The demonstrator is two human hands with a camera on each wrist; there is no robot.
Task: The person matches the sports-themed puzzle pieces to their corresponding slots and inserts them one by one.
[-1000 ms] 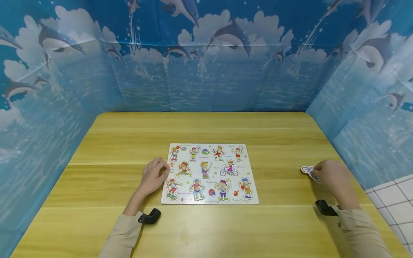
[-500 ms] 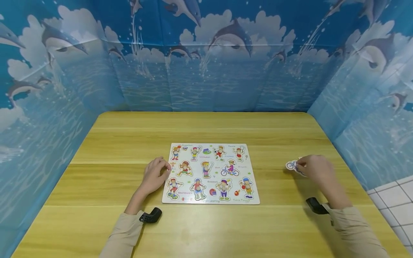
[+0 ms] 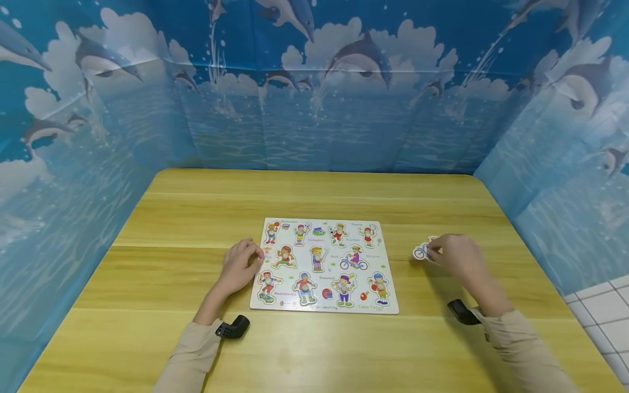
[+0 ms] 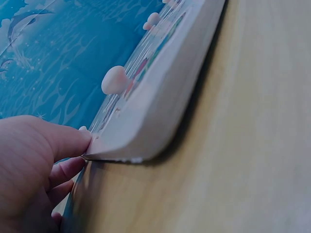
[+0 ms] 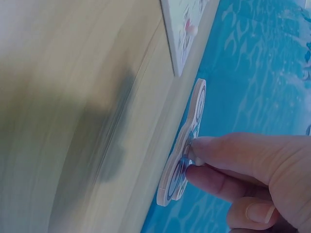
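A white puzzle board [image 3: 388, 256] with cartoon sports figures lies flat on the wooden table [image 3: 314, 202]. My left hand [image 3: 253, 256] holds its left edge. In the left wrist view the thumb [image 4: 73, 141] sits on top of the board's thick rim [image 4: 165, 97], with curled fingers beside it. Small knobs [image 4: 114, 80] stick up from the seated pieces. To the right of the board, my right hand [image 3: 431, 251] pinches a bicycle-shaped piece [image 3: 420, 251] by its knob. In the right wrist view that piece [image 5: 187, 141] hangs just above the tabletop, clear of the board [image 5: 182, 34].
Blue dolphin-print screens [image 3: 314, 98] wall the table in at the back and on both sides. Black wrist-camera mounts sit at my left cuff [image 3: 233, 329] and right cuff [image 3: 462, 312]. White floor tiles [image 3: 604, 311] show past the table's right corner.
My right hand has carried the bicycle piece leftward, from the table's right edge toward the board. The left hand has stayed at the board's left edge.
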